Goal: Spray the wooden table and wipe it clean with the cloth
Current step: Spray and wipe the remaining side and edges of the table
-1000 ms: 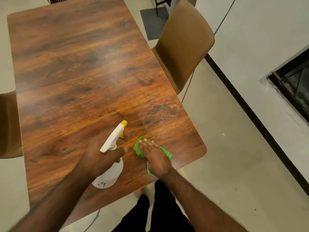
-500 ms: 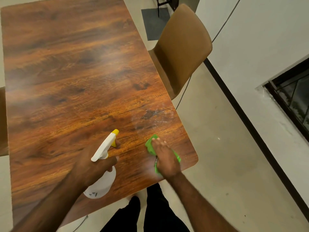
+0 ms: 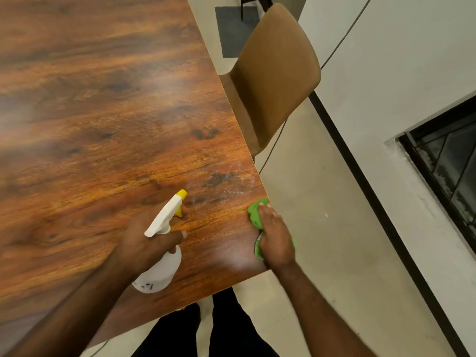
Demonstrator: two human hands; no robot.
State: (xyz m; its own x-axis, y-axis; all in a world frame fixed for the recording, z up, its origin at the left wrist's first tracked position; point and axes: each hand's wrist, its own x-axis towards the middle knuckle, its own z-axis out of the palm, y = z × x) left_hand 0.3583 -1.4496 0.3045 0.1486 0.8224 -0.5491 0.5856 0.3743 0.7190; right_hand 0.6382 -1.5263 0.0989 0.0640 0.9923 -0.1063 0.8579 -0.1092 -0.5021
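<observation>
- Gripping the bottle (image 3: 159, 274) at its neck, your left hand (image 3: 146, 243) has its fingers curled round it, with one finger at the trigger.
- You hold the white bottle tilted over the near part of the table (image 3: 103, 112), its yellow nozzle (image 3: 181, 194) pointing far and right. Whether its base touches the wood, I cannot tell.
- Your right hand (image 3: 275, 238) lies flat on the cloth (image 3: 255, 212), fingers straight and close together, and presses it onto the table at the right edge, by the near right corner.
- You have the green cloth bunched under your palm. Some of it shows beyond your fingertips on the far side, and some pokes past the table's edge on the right.
- A pale wet smear (image 3: 226, 181) lies on the wood just beyond the cloth, right of the nozzle.
- Bottle and cloth are apart, with bare wood between them.
- A tan chair (image 3: 278, 65) stands at the table's right side, farther off than your right hand.
- A dark mat (image 3: 231, 32) lies on the floor (image 3: 322, 202) beyond the chair.
- A dark window (image 3: 448, 161) sits in the white wall (image 3: 399, 60) on the right.
</observation>
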